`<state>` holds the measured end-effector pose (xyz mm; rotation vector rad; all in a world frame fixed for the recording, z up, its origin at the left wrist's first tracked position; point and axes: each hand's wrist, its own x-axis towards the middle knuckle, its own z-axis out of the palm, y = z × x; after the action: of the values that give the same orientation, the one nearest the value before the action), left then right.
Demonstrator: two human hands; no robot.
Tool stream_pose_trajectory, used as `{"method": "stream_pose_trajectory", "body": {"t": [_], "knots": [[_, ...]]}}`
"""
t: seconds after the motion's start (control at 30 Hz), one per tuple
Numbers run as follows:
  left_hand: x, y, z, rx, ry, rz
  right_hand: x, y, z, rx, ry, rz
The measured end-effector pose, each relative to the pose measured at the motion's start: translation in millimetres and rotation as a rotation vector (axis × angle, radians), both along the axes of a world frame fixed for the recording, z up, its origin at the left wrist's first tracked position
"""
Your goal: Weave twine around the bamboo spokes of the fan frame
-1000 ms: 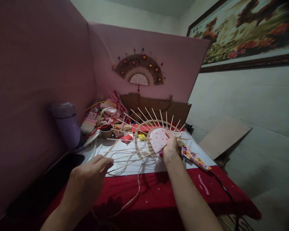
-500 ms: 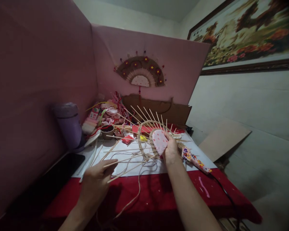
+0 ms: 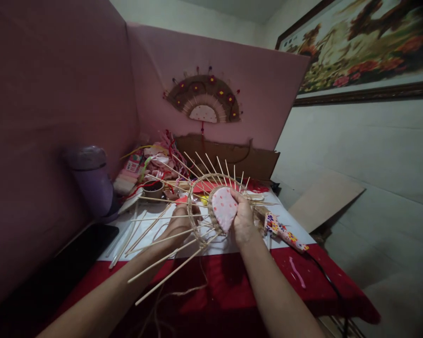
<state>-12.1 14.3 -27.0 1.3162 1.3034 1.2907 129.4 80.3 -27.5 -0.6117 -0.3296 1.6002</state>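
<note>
Right hand (image 3: 244,219) pinching the dotted half-round panel (image 3: 221,209), left hand (image 3: 181,220) beneath the wooden sticks (image 3: 172,272), fingers too hidden to read, I hold the woven fan frame (image 3: 212,214) above the desk (image 3: 313,300); a firm, even pinch should prevent twisting.

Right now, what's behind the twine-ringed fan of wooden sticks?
Left hand, partly covered by sticks, a flat red piece, something yellow. The pale red-dotted half-disc hides anything behind it.
</note>
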Motion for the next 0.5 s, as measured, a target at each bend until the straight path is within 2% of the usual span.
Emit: {"method": "stream_pose_trajectory", "body": {"t": [0.07,0.13,0.2,0.27,0.33,0.4,0.5], "knots": [[7,1,-5.2,-0.044,-0.166,-0.104,0,-1,-0.2,0.018,0.009,-0.005],[11,-1,-11.8,-0.099,-0.277,-0.155,1,-2,0.4,0.028,0.018,-0.015],[11,-2,-19.0,-0.128,-0.270,-0.161,3,-1,1.1,0.011,0.008,-0.044],[7,-2,-26.1,-0.117,-0.171,-0.168,7,1,1.3,-0.015,-0.011,-0.127],[4,-2,-32.0,-0.066,-0.038,-0.155,10,5,0.8,-0.032,-0.023,-0.273],[2,-5,-35.3,0.039,0.126,-0.107,13,9,-0.2,-0.035,-0.022,-0.396],[5,-13,-34.6,0.265,0.379,-0.068,16,14,-1.7,-0.019,-0.021,-0.456]]}}
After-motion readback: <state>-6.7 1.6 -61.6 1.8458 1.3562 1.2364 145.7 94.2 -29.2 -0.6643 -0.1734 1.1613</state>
